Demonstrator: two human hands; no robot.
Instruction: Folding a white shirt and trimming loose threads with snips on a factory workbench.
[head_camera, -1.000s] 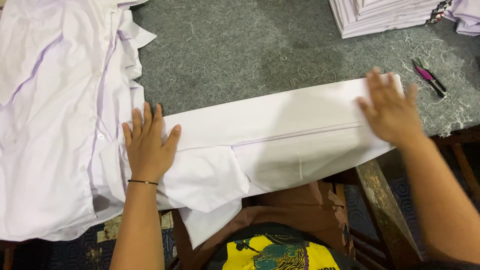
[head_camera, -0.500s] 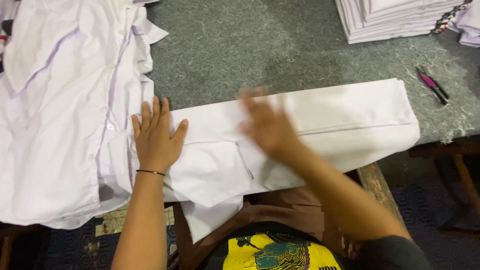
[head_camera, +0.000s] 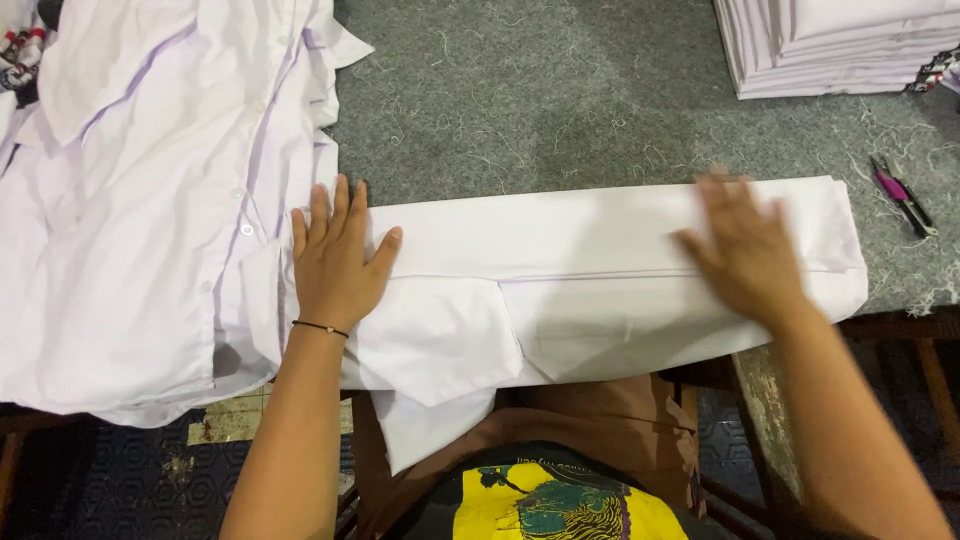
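A white shirt (head_camera: 590, 270) lies folded into a long band across the near edge of the grey felt table (head_camera: 560, 110). Its sleeve ends hang over the edge toward my lap. My left hand (head_camera: 335, 255) presses flat on the band's left end, fingers spread. My right hand (head_camera: 745, 250) lies flat and blurred on the right part of the band, fingers apart. Neither hand grips anything.
A heap of unfolded white shirts (head_camera: 140, 200) covers the table's left side. A stack of folded white shirts (head_camera: 830, 45) stands at the back right. Pink-handled thread snips (head_camera: 900, 195) lie near the right edge. Loose threads litter the felt.
My right hand swept from the band's right end to its middle and has now slid back toward the right. My left hand has stayed pressed on the left end.
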